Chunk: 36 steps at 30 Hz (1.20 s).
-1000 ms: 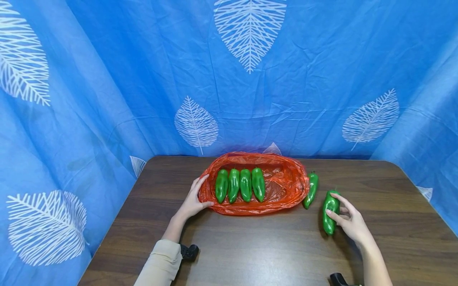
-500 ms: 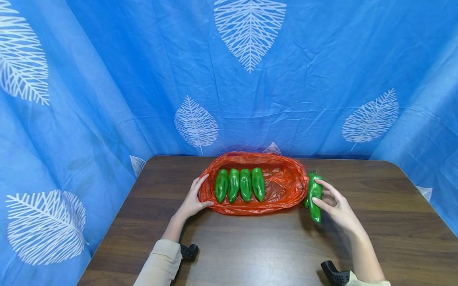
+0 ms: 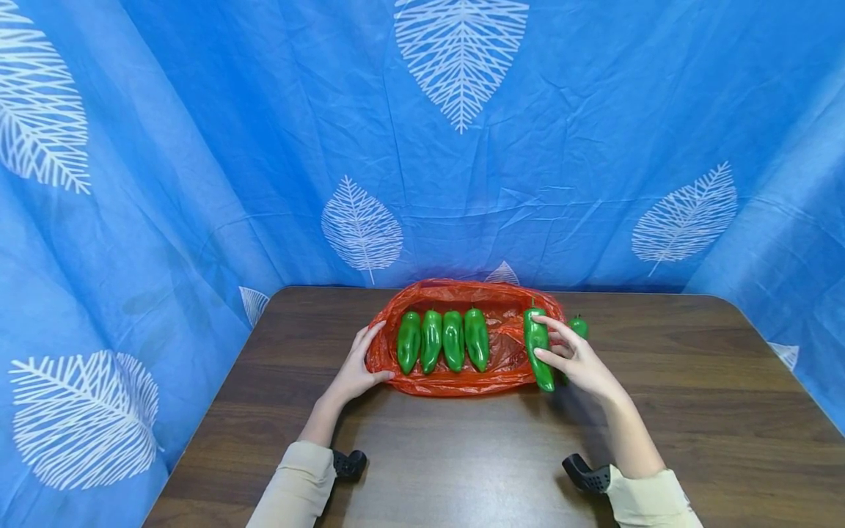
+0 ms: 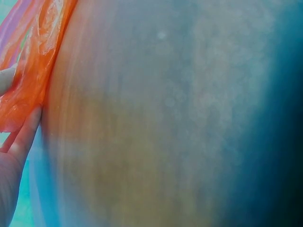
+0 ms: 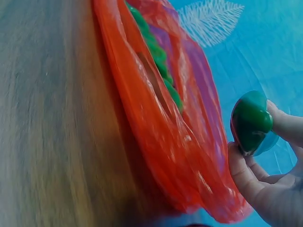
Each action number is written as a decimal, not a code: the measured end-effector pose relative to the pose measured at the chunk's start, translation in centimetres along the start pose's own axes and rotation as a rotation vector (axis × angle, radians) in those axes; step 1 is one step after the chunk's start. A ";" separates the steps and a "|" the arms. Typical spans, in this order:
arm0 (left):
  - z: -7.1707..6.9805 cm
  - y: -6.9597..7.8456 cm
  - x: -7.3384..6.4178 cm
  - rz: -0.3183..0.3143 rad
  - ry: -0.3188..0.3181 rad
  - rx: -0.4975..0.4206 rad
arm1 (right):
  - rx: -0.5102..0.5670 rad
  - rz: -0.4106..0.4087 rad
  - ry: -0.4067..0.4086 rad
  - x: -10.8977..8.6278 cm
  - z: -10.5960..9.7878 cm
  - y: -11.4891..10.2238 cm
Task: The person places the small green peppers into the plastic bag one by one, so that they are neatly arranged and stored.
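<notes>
A red plastic bag [image 3: 455,385] lies spread wide on the table, its mouth facing up. Inside, on the left half, several green peppers [image 3: 453,341] stand side by side in a row. My left hand [image 3: 353,374] grips the bag's left rim; the left wrist view shows digits on both sides of the red film [image 4: 28,90]. Between thumb and fingers my right hand [image 3: 584,367] pinches another green pepper [image 3: 538,348], over the bag's right end. The right wrist view shows this pepper [image 5: 251,120] end-on, above the rim.
One more green pepper [image 3: 579,326] lies on the table just right of the bag, partly hidden by my right hand. The brown wooden table [image 3: 462,455] extends in front. A blue curtain [image 3: 561,161] with white leaf prints hangs behind.
My right hand has lifted its pepper from the table's right side and carried it left, past the loose pepper, to over the bag. My left hand stays put on the rim.
</notes>
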<state>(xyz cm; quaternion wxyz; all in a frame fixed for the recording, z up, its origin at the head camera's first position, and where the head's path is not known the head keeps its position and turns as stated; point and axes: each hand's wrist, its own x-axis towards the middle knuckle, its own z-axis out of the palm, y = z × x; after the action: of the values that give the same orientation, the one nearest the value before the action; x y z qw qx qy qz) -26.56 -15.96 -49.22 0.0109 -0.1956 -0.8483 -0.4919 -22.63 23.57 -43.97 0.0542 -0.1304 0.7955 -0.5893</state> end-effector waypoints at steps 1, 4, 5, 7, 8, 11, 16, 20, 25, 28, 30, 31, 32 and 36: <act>0.0 0.0 0.0 0.000 -0.001 -0.002 | -0.002 -0.008 -0.006 0.3 0.2 0.0; 0.0 0.1 0.0 -0.018 -0.007 -0.008 | 0.016 -0.029 -0.032 1.0 0.6 0.2; -0.1 0.1 0.0 -0.023 -0.009 -0.010 | 0.029 -0.029 -0.040 1.3 0.8 0.2; -0.1 0.1 0.1 -0.029 -0.016 -0.009 | 0.028 -0.033 -0.054 1.7 1.0 0.4; -0.1 0.1 0.1 -0.030 -0.017 -0.009 | 0.028 -0.033 -0.063 1.9 1.1 0.5; -0.1 0.1 0.1 -0.024 -0.019 -0.010 | 0.016 -0.022 -0.085 2.5 1.4 0.9; -0.1 0.0 0.2 -0.022 -0.013 -0.011 | -0.055 0.001 -0.115 3.4 1.7 1.4; 0.0 0.3 0.1 -0.017 -0.003 0.003 | -0.090 0.030 -0.141 4.1 2.0 1.5; -0.4 2.5 -0.2 -0.008 0.005 -0.029 | -0.083 0.062 -0.173 4.9 2.3 1.7; -0.7 3.9 -0.4 -0.012 -0.005 -0.048 | -0.069 0.086 -0.176 5.4 2.5 1.8; -0.8 4.2 -0.5 -0.017 -0.015 -0.033 | -0.057 0.101 -0.179 5.7 2.6 2.0; -0.9 4.3 -0.5 -0.020 -0.020 -0.030 | -0.053 0.111 -0.180 5.9 2.6 2.1; -0.9 4.4 -0.5 -0.022 -0.022 -0.027 | -0.048 0.121 -0.182 6.0 2.6 2.2; -0.9 4.4 -0.5 -0.022 -0.022 -0.034 | -0.032 0.145 -0.174 6.6 2.7 2.5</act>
<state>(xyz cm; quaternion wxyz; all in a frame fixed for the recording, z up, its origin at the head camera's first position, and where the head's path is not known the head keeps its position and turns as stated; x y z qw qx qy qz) -24.79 -14.96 -45.24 -0.0070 -0.1917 -0.8419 -0.5044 -28.66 19.92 -46.69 0.1636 -0.1239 0.8043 -0.5577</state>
